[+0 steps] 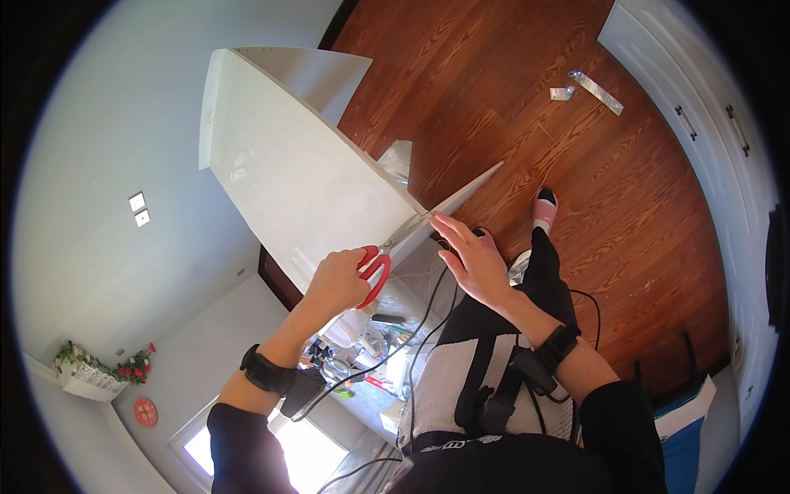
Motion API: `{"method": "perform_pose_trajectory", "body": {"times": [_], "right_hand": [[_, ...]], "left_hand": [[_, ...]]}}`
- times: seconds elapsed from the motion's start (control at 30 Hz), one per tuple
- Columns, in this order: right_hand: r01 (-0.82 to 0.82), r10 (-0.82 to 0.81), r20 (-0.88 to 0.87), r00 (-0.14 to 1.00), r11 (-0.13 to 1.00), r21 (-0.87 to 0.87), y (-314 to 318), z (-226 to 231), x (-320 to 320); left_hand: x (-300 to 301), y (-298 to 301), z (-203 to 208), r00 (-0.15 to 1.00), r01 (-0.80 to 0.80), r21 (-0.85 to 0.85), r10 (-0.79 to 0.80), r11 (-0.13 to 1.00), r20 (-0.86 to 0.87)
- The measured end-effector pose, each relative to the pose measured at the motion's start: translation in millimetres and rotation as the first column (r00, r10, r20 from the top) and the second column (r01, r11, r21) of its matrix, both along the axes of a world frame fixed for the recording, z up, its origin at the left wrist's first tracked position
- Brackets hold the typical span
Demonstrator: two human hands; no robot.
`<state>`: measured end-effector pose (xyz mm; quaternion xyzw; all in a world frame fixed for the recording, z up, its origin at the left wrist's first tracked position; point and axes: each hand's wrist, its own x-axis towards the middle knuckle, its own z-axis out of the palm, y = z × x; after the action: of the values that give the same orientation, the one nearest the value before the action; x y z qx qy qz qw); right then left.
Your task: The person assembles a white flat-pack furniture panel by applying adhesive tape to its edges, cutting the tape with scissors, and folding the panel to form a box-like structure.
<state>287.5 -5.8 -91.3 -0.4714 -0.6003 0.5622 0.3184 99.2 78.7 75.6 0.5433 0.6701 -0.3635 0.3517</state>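
Observation:
My left hand is closed round a pair of red-handled scissors. Their metal end lies against the near edge of a large white box-like piece, and the blade tips are hard to make out. A narrow white flap juts out from the near right corner of that piece. By this corner my right hand is held with its fingers stretched out, the fingertips at or close to the edge. Thin pale strands show between the two hands.
Silvery strips lie on the wooden floor at the far right. White cabinets line the right side. Below my left forearm is a cluttered surface with several small items. Black cables run from my wrist bands.

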Motion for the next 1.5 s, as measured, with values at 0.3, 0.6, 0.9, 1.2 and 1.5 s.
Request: {"method": "perform_pose_trajectory", "body": {"times": [0.3,0.6,0.9,1.2,1.5], "right_hand": [[0.025,-0.025,-0.021,0.999,1.000,-0.008,-3,-4,3],[0.135,-0.144,-0.089,0.986,0.986,-0.103,4,-20,11],[0.095,-0.104,-0.133,0.986,0.992,-0.078,9,-11,5],[0.089,-0.097,-0.096,0.991,0.992,-0.087,7,-11,-1],[0.090,-0.097,-0.098,0.990,0.993,-0.072,6,-16,-9]], "left_hand": [[1,8,11,0.990,0.041,-0.084,-0.029,0.996,0.142],[-13,-5,21,0.972,0.041,0.267,-0.100,0.963,0.212],[-27,-35,-14,0.971,-0.121,0.218,0.070,0.969,0.229],[-45,-66,-40,0.952,-0.136,0.440,-0.005,0.888,0.305],[-43,-42,-27,0.945,-0.214,0.145,0.168,0.966,0.280]]}}
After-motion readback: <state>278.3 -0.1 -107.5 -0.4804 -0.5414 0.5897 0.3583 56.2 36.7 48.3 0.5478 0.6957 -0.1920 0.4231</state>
